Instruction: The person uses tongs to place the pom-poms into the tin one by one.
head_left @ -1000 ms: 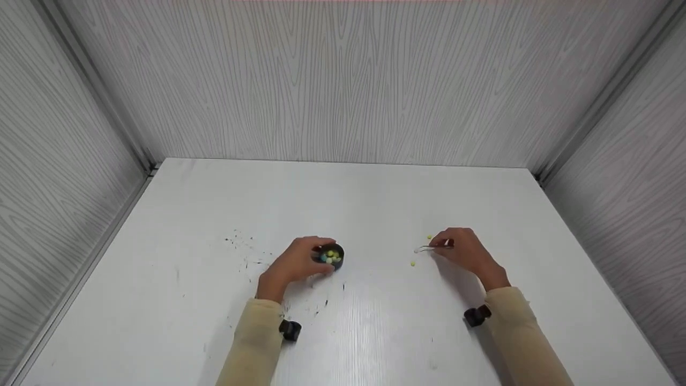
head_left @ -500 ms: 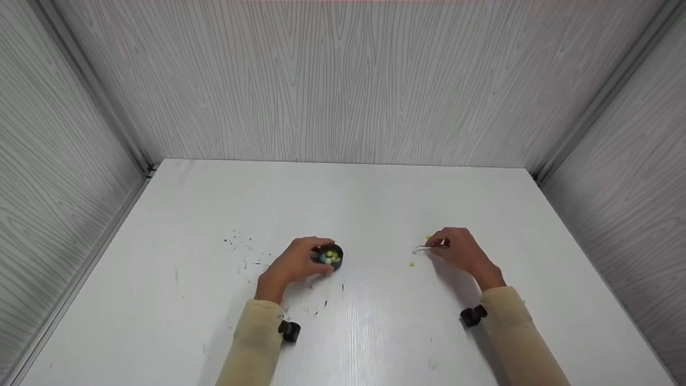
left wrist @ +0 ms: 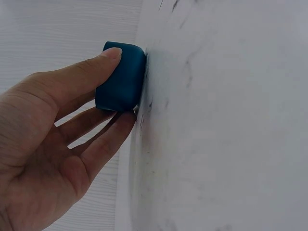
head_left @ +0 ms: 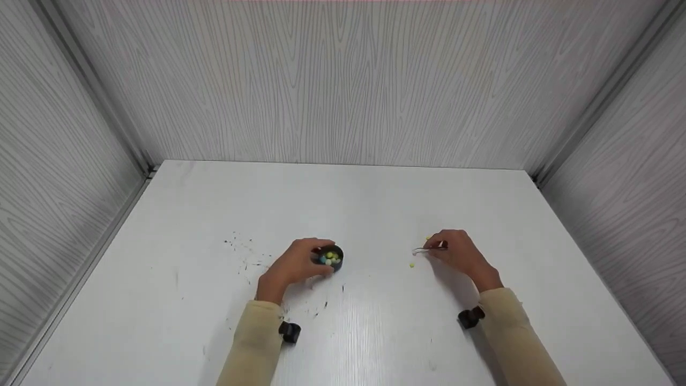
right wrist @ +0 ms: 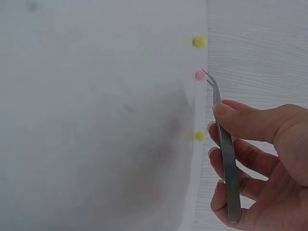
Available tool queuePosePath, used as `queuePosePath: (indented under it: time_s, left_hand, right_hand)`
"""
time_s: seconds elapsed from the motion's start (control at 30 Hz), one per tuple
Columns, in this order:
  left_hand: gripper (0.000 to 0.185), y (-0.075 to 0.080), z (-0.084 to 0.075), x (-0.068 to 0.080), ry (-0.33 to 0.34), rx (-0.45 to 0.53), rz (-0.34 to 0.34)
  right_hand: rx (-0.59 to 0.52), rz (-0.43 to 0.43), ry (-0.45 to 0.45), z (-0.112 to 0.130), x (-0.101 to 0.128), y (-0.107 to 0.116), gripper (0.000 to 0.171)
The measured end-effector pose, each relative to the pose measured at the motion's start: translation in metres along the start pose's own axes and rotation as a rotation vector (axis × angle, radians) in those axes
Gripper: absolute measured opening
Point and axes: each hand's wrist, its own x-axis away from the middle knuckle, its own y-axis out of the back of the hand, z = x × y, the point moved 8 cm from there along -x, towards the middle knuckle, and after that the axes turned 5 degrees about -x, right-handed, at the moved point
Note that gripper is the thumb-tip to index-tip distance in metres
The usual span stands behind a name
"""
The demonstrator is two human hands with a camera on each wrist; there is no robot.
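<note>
The right hand has drifted slightly left, tweezers pinched, tips at a pink bead. Only the right wrist view shows this bead between two yellow beads on the surface. The left hand grips one small dark cup of yellow and blue beads.

Left hand curled round a small dark cup of yellow and blue beads, near centre of the white table. Right hand pinching thin tweezers, tips pointing left. Loose yellow bead just near-left of the tips.
</note>
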Motion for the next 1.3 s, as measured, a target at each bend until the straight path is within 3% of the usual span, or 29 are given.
queuePosePath:
  time_s: [0.43, 0.7, 1.3]
  left_hand:
    - [0.062, -0.002, 0.0, -0.001, 0.011, -0.012, 0.001]
    - [0.062, -0.002, 0.001, -0.001, 0.011, -0.009, -0.002]
    - [0.063, -0.001, 0.001, 0.0, 0.006, 0.005, -0.001]
  right_hand:
    - [0.001, 0.0, -0.021, -0.005, 0.001, 0.003, 0.014]
    - [0.003, -0.023, 0.025, -0.002, 0.002, 0.007, 0.015]
    - [-0.038, -0.031, 0.074, 0.027, -0.008, 0.004, 0.015]
